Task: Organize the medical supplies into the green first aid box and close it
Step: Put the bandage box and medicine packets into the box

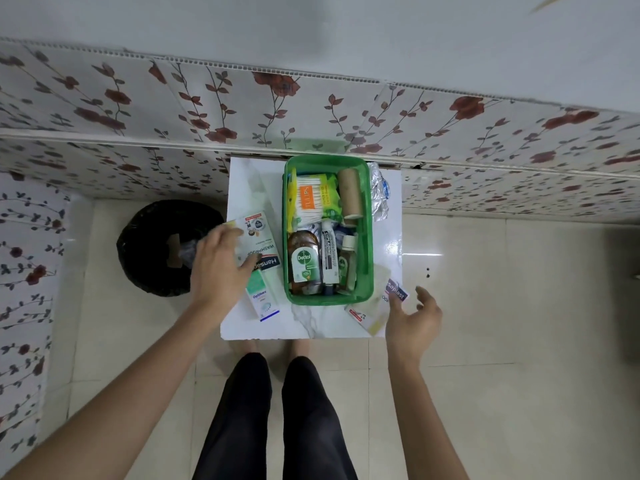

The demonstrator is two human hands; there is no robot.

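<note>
At the centre of the frame the green first aid box [328, 230] sits open on a small white table [311, 323], its far end against the flowered wall. Inside it, toward the top, lie a pack of cotton buds [307, 199], a yellow-green packet [329, 195] and a brown roll [349, 192]; toward the bottom lie a Dettol bottle [304, 259], a Cipladine tube [329, 258] and a small bottle [347, 263]. A crumpled foil pack [379, 192] lies just right of the box. Left of centre, the left hand [221, 268] rests its spread fingers on a Hansaplast box [258, 242] beside the green box, touching it; whether they grip it I cannot tell. An Optibex carton [263, 299] lies just below that hand. At lower right, the right hand [414, 317] hovers with fingers loosely curled and apart, holding nothing, beside a second Hansaplast pack [381, 303] at the table's corner. A black bin [156, 247] stands on the floor at left.
</note>
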